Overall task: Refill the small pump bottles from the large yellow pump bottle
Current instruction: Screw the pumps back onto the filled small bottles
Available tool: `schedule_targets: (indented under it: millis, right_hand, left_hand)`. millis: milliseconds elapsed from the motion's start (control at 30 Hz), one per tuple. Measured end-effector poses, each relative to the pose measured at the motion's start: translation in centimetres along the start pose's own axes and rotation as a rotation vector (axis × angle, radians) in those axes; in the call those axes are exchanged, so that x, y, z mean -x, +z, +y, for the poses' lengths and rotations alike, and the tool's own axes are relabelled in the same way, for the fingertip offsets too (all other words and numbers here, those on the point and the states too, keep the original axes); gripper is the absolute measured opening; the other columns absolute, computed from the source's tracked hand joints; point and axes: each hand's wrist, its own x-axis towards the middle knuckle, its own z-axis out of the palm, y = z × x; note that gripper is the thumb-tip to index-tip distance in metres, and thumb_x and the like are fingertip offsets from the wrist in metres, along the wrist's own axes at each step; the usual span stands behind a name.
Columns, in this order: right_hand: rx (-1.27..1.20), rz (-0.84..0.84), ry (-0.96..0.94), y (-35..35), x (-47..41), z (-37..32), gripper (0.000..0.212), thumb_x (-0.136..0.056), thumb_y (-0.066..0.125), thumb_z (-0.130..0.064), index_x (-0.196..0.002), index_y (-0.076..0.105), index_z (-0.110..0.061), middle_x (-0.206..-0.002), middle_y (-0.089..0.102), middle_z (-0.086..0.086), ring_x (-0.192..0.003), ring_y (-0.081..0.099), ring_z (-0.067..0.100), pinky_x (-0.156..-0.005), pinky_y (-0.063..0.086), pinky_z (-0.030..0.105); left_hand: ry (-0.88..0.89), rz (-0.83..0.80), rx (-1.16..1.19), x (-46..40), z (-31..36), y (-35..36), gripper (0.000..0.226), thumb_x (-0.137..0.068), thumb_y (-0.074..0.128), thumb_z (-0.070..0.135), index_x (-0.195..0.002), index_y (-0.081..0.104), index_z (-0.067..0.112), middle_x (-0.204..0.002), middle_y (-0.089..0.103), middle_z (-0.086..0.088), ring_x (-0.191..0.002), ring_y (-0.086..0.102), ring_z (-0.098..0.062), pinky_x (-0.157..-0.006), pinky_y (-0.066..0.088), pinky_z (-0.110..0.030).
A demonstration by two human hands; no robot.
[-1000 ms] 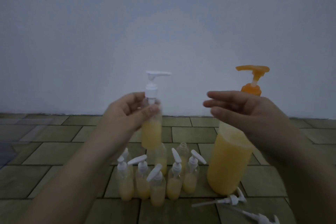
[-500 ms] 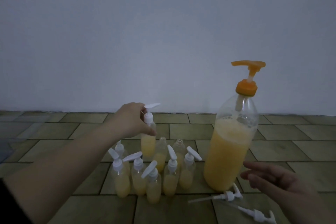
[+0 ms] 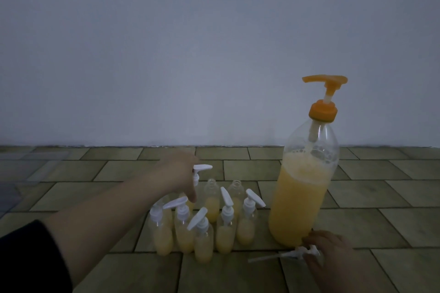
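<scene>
The large pump bottle (image 3: 301, 200), clear plastic with yellow liquid and an orange pump head, stands on the tiled floor at right. To its left is a cluster of small yellow-filled bottles (image 3: 204, 228), several with white pumps. Two uncapped small bottles (image 3: 212, 197) stand in the back row. My left hand (image 3: 179, 177) grips a small pump bottle (image 3: 198, 171) by its neck at the back left of the cluster; its body is mostly hidden. My right hand (image 3: 333, 253) pinches the head of a loose white pump (image 3: 283, 256) lying on the floor in front of the large bottle.
A plain pale wall (image 3: 214, 54) rises close behind the bottles. The floor is laid with olive rectangular tiles (image 3: 381, 188). A dark sleeve (image 3: 31, 259) covers my left forearm at the lower left.
My left hand has brought the small pump bottle down from chest height into the back row of the cluster. My right hand dropped past the large bottle and took hold of the loose pump.
</scene>
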Motion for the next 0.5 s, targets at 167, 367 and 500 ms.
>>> schedule_targets:
  millis: [167, 367, 500]
  right_hand:
    - [0.007, -0.074, 0.001, 0.1, 0.4, -0.6, 0.050, -0.012, 0.094, -0.031, -0.054, 0.065, -0.035, -0.058, 0.063, -0.012, -0.047, 0.061, 0.016, -0.032, 0.041, 0.022]
    - [-0.016, -0.090, 0.036, 1.1, 0.7, -0.2, 0.051, -0.013, 0.093, -0.034, -0.055, 0.063, -0.038, -0.058, 0.062, -0.016, -0.050, 0.062, 0.015, -0.043, 0.029, 0.019]
    - [0.010, -0.112, 0.047, 1.2, 0.6, -0.1, 0.054, -0.010, 0.092, -0.035, -0.055, 0.063, -0.039, -0.057, 0.061, -0.017, -0.049, 0.062, 0.013, -0.043, 0.034, 0.021]
  left_hand:
    - [-0.033, -0.013, 0.012, -0.9, -0.6, 1.5, 0.043, -0.061, 0.084, 0.039, -0.087, 0.058, 0.018, -0.079, 0.054, 0.006, -0.067, 0.050, -0.008, -0.063, 0.043, -0.020]
    - [-0.062, -0.073, 0.032, -1.2, -0.9, 1.8, 0.041, -0.067, 0.081, 0.031, -0.099, 0.065, 0.010, -0.086, 0.060, -0.001, -0.069, 0.051, -0.012, -0.056, 0.039, -0.018]
    - [-0.070, -0.155, -0.005, -1.4, -1.1, 1.8, 0.027, -0.076, 0.073, 0.024, -0.099, 0.070, 0.009, -0.087, 0.062, -0.002, -0.071, 0.053, -0.014, -0.055, 0.039, -0.019]
